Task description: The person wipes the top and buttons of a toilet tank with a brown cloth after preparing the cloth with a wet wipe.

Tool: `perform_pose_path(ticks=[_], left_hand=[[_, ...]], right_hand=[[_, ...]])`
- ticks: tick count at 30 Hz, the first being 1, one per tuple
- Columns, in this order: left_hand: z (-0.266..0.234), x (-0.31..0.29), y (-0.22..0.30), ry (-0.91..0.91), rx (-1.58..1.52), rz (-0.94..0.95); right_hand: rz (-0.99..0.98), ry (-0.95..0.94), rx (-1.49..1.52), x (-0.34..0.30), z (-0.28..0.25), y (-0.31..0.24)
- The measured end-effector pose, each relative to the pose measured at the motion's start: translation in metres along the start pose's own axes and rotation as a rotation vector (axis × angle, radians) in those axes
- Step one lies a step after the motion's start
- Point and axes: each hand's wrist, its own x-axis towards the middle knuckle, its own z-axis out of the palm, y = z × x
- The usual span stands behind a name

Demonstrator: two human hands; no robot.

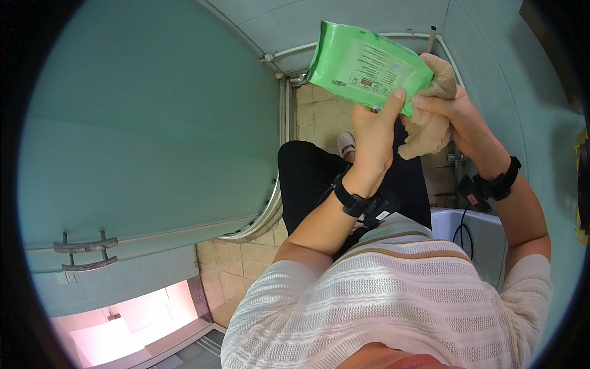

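Observation:
A green soft packet [369, 69], shaped like a wet-wipes pack with a printed panel toward me, is raised in front of me. My left hand [376, 126] grips its lower edge, thumb on the printed face; the fingers behind are hidden. A beige cloth [428, 132] is bunched in my right hand [452, 114], hanging below it and rising behind the packet's right end. My right thumb lies at the packet's lower right corner, over the cloth. Whether the cloth presses on the packet's back I cannot see.
A large frosted glass panel [153, 135] with a metal handle [86, 249] stands on the left. A white basin or tub [488, 237] is beside my right hip, with a black cable in it. Beige tiles [236, 264] cover the floor. A pipe [295, 51] runs along the far wall.

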Motion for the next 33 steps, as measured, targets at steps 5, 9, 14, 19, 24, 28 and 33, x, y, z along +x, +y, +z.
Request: perform_pose_path(ticks=[5, 9, 14, 19, 24, 28, 33], left_hand=[[0.001, 0.0, 0.011, 0.0, -0.103, -0.12], [-0.002, 0.003, 0.015, -0.067, -0.22, -0.22], [-0.006, 0.006, 0.016, -0.132, -0.258, -0.254], [-0.008, 0.008, 0.017, -0.107, -0.111, -0.182], [-0.011, 0.01, 0.03, -0.073, 0.069, -0.167], [-0.014, 0.013, 0.032, -0.099, 0.124, -0.175], [-0.022, 0.015, 0.031, -0.052, 0.089, -0.199]], right_hand=[[-0.036, 0.087, 0.011, -0.001, 0.001, -0.004], [-0.008, 0.08, 0.067, -0.004, 0.004, -0.01], [-0.019, 0.044, 0.129, -0.001, -0.001, -0.008], [-0.088, 0.088, 0.079, 0.001, -0.003, -0.007], [-0.117, 0.107, -0.049, 0.006, -0.012, -0.008], [-0.076, 0.084, -0.089, 0.007, -0.014, -0.009], [-0.092, 0.082, 0.015, 0.012, -0.032, -0.011]])
